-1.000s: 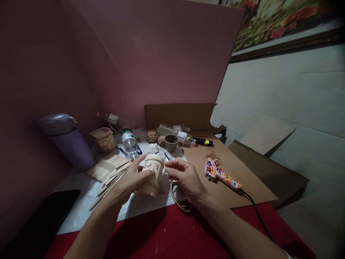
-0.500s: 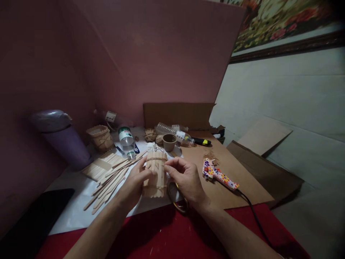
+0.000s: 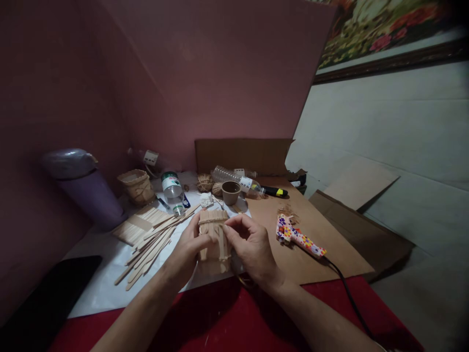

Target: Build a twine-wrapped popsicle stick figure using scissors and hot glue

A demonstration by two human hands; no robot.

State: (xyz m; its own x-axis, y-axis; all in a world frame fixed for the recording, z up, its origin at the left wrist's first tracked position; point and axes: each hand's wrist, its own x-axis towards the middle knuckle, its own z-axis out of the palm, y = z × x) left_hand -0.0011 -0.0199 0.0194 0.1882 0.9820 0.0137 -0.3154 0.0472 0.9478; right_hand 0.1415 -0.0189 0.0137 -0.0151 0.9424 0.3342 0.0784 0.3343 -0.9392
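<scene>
The left hand (image 3: 188, 244), curled round the craft-stick cup (image 3: 213, 248), should brace it while the right hand (image 3: 254, 248), fingertips nearly meeting, grip unclear from here, works gently.

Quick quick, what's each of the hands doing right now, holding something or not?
Left hand: closed around the stick-covered cup.
Right hand: fingertips pinched at the cup's side; anything between them can't be told.

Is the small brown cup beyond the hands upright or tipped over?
Upright: the brown cup stands with its round mouth facing up. Its inside looks dark, so I cannot tell whether it holds anything.
</scene>
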